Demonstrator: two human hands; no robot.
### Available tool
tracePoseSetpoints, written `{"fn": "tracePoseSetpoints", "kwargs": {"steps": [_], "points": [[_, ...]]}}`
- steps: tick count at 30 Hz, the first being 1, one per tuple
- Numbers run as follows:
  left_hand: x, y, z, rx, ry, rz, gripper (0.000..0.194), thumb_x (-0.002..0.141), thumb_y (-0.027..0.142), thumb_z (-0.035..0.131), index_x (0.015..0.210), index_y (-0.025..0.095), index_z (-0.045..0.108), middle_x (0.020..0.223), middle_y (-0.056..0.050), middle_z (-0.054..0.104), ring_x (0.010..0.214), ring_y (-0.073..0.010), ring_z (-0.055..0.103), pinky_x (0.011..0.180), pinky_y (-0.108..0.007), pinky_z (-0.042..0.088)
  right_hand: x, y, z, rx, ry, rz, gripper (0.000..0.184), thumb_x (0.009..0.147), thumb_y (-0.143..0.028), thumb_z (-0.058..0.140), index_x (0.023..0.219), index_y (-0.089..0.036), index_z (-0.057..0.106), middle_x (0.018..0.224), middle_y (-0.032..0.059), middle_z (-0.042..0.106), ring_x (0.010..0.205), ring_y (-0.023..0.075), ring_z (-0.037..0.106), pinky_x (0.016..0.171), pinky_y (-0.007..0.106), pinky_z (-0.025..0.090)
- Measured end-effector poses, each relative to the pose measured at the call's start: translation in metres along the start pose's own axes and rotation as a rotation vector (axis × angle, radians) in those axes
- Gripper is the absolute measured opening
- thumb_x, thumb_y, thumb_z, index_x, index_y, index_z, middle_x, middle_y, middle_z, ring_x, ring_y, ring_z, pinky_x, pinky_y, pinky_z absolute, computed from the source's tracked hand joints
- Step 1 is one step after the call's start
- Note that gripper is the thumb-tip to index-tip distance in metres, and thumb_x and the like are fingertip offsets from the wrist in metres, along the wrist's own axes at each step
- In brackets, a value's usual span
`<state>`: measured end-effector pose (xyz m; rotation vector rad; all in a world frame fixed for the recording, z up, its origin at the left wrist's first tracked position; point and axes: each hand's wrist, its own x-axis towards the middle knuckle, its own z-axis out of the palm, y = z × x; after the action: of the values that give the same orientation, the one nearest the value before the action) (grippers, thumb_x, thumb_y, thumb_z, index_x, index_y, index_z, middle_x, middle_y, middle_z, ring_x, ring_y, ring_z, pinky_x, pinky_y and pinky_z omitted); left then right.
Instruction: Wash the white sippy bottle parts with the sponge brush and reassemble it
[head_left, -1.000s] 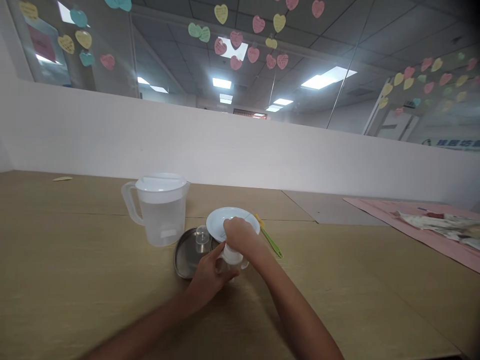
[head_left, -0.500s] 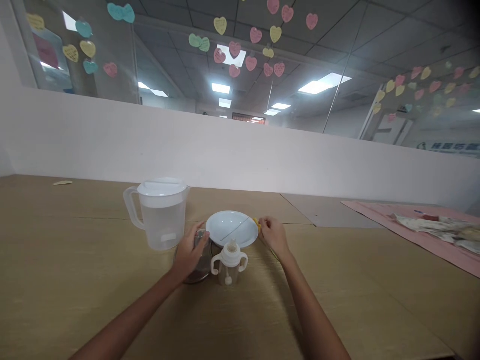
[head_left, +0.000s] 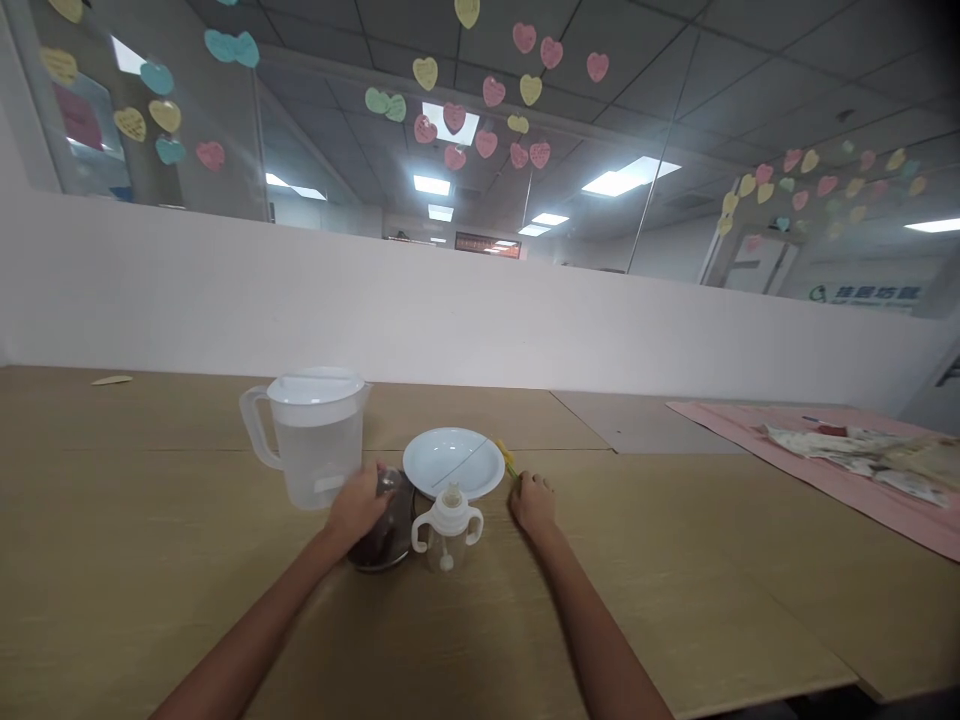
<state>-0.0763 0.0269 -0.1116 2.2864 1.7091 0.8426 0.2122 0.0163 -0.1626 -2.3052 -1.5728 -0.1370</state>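
My left hand [head_left: 358, 512] is closed at the knob of a dark, see-through pot lid [head_left: 386, 535] on the table. Just right of the lid stands a clear baby bottle [head_left: 448, 532] with a white top and two white handles. Behind the bottle is a white bowl [head_left: 454, 460], with a thin dark line across its inside. My right hand [head_left: 534, 503] rests low on the table right of the bowl. Its curled fingers are on the green stem of a yellow flower-like thing [head_left: 505, 455], whose yellow end lies by the bowl's rim.
A clear lidded pitcher [head_left: 315, 455] stands behind my left hand. Far right, a pink cloth [head_left: 757, 440] carries crumpled pale pieces. A flat pale scrap [head_left: 112, 380] lies far left. A white wall [head_left: 450, 315] closes off the table's back; the table's edge [head_left: 795, 695] shows at lower right.
My right hand has come down and nearer, lowering the yellow thing beside the bowl. My left hand has shifted left over the lid, its fingers drawn in at the knob. The view has tilted slightly.
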Motion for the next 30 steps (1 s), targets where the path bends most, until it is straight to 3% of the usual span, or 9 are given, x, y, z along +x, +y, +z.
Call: {"fn": "tracePoseSetpoints", "kwargs": {"steps": [4,7,11,14,19,30], "points": [[-0.016,0.033,-0.029,-0.116,0.258,0.032,0.040,0.082,0.041,0.041,0.111,0.014,0.039,0.112,-0.015,0.052,0.103,-0.0280,0.051,0.083,-0.040,0.042,-0.001,0.000,0.001,-0.016,0.009,-0.009,0.027,0.083,-0.020,0.039,0.102,-0.011,0.056,0.099,0.0161,0.058,0.100,0.0244,0.051,0.080,0.032,0.035],[-0.030,0.067,-0.036,-0.384,0.231,0.153,0.042,0.084,0.042,0.039,0.117,0.017,0.035,0.111,-0.011,0.054,0.098,-0.0219,0.055,0.081,-0.035,0.045,-0.001,0.000,0.001,-0.023,0.013,-0.012,0.027,0.084,-0.021,0.038,0.102,-0.011,0.056,0.100,0.0163,0.058,0.100,0.0245,0.051,0.080,0.032,0.035],[-0.044,0.094,-0.020,-0.402,0.148,0.298,0.039,0.084,0.039,0.042,0.117,0.018,0.038,0.112,-0.009,0.054,0.100,-0.0206,0.053,0.088,-0.035,0.040,-0.002,0.001,0.001,-0.035,0.016,-0.025,0.027,0.085,-0.023,0.038,0.102,-0.012,0.056,0.102,0.0158,0.057,0.100,0.0240,0.050,0.080,0.032,0.034],[-0.050,0.093,-0.003,-0.412,0.084,0.362,0.036,0.085,0.038,0.041,0.115,0.020,0.042,0.110,-0.008,0.054,0.101,-0.0206,0.051,0.088,-0.034,0.039,-0.002,0.001,0.001,-0.052,0.015,-0.031,0.026,0.085,-0.023,0.038,0.101,-0.012,0.056,0.101,0.0155,0.057,0.099,0.0236,0.050,0.079,0.032,0.035],[-0.053,0.081,0.015,-0.500,0.126,0.406,0.034,0.087,0.034,0.039,0.119,0.023,0.041,0.114,-0.006,0.050,0.105,-0.0193,0.049,0.090,-0.033,0.038,0.000,0.000,0.003,-0.066,0.028,-0.038,0.026,0.085,-0.022,0.037,0.100,-0.012,0.055,0.101,0.0159,0.057,0.098,0.0235,0.051,0.078,0.032,0.035],[-0.046,0.075,0.020,-0.582,0.044,0.376,0.034,0.085,0.036,0.044,0.116,0.023,0.042,0.102,-0.004,0.048,0.090,-0.0161,0.051,0.081,-0.032,0.042,-0.001,-0.001,0.006,-0.084,0.051,-0.054,0.027,0.084,-0.022,0.037,0.099,-0.012,0.057,0.100,0.0150,0.057,0.097,0.0241,0.050,0.077,0.032,0.035]]}}
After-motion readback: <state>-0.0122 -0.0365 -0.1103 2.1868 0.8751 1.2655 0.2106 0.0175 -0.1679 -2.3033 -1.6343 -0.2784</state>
